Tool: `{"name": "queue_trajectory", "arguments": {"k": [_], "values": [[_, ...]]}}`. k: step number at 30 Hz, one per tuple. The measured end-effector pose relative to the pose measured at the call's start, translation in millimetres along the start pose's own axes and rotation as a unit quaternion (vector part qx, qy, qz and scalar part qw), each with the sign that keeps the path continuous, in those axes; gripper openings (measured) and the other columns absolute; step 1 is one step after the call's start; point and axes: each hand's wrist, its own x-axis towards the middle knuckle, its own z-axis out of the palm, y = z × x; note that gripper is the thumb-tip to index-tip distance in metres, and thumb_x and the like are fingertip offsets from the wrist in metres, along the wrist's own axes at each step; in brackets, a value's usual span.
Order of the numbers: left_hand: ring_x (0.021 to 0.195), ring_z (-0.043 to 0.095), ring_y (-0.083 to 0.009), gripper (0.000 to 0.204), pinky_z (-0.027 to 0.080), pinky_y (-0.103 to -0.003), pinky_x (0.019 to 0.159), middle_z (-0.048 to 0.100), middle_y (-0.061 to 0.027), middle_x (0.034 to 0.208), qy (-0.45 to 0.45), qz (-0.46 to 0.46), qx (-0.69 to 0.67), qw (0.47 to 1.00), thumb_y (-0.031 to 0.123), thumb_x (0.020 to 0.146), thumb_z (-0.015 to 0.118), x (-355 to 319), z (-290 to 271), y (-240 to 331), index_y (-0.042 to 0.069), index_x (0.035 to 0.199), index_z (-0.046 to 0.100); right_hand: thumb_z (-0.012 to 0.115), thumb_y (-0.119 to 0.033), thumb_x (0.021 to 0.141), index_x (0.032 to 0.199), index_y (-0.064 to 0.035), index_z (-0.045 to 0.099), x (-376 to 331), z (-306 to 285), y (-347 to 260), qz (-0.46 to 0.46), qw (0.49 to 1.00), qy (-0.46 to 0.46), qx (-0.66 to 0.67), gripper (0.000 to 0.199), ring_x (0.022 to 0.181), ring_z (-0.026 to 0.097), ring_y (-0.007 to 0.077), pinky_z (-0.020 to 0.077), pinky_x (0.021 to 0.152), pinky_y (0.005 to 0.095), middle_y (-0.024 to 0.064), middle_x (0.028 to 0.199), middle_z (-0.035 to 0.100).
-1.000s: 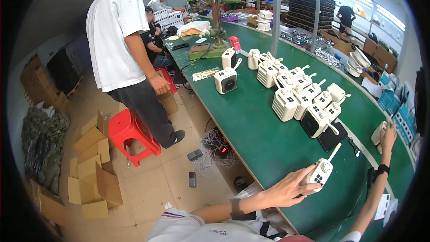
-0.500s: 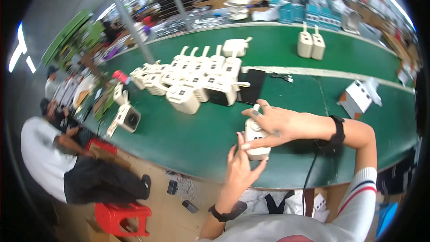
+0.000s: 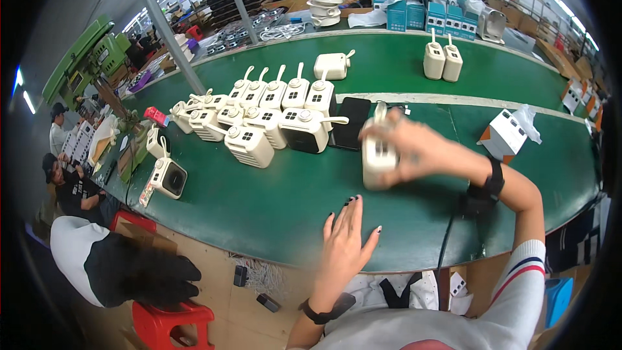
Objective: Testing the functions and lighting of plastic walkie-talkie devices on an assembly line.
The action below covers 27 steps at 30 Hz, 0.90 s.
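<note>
My right hand [image 3: 418, 146], blurred by motion, grips a small cream speaker [image 3: 376, 172] with a strap loop on top and holds it over the green table [image 3: 291, 201]. Below it and to the left, my left hand [image 3: 343, 243] holds nothing, its fingers stretched apart at the table's near edge. Left of the held speaker lies a flat black phone-like slab [image 3: 351, 122]. Beyond that slab stand several like cream speakers in close rows, the nearest being a ribbed cream one [image 3: 249, 148]. One cream speaker [image 3: 172, 177] with a dark front sits apart at the left.
A white-and-orange box [image 3: 504, 136] with a plastic bag stands at the right. Two cream speakers [image 3: 442, 61] are on the far strip beyond a pale divider [image 3: 440, 101]. A green machine [image 3: 97, 48] rises at the left. People and a red stool [image 3: 172, 324] are beside the table.
My right hand has lifted the speaker away from my left hand, up and farther out over the table. The left hand has let go and now lies open. The view has shifted slightly.
</note>
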Motion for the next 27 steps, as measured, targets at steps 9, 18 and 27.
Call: {"name": "queue_trajectory", "arguments": {"k": [9,18,27], "values": [[0.122,0.050,-0.0316,0.061,0.033,-0.049,0.103,0.052,-0.0187,0.130,-0.007,0.012,-0.002,1.000,0.026,0.087,0.062,2,-4,2,0.005,0.139,0.039,0.084,-0.025,0.054,0.132,-0.0128,0.036,105,-11,253,0.178,0.926,0.322,-0.088,0.093,0.119,0.042,0.0471,0.0417,0.099,0.0463,0.0259,0.108,0.059],[0.116,0.054,-0.0326,0.051,0.039,-0.045,0.102,0.053,-0.0208,0.128,0.183,-0.052,-0.222,0.956,0.009,0.081,0.067,-4,-35,-26,0.000,0.128,0.048,0.064,-0.039,0.082,0.147,-0.0144,0.027,154,13,223,0.409,0.785,0.138,-0.443,0.079,0.124,0.042,0.0488,0.0265,0.098,0.0692,0.0345,0.138,0.035],[0.128,0.033,-0.0450,0.072,0.031,-0.048,0.105,0.030,-0.0272,0.138,0.375,-0.186,0.235,0.877,0.018,0.074,0.073,3,-209,-260,0.003,0.134,0.038,0.058,-0.070,0.076,0.146,0.0037,0.020,258,63,267,0.280,0.954,0.106,-0.027,0.108,0.129,0.038,0.0476,0.0354,0.105,0.0460,0.0367,0.132,0.043]]}}
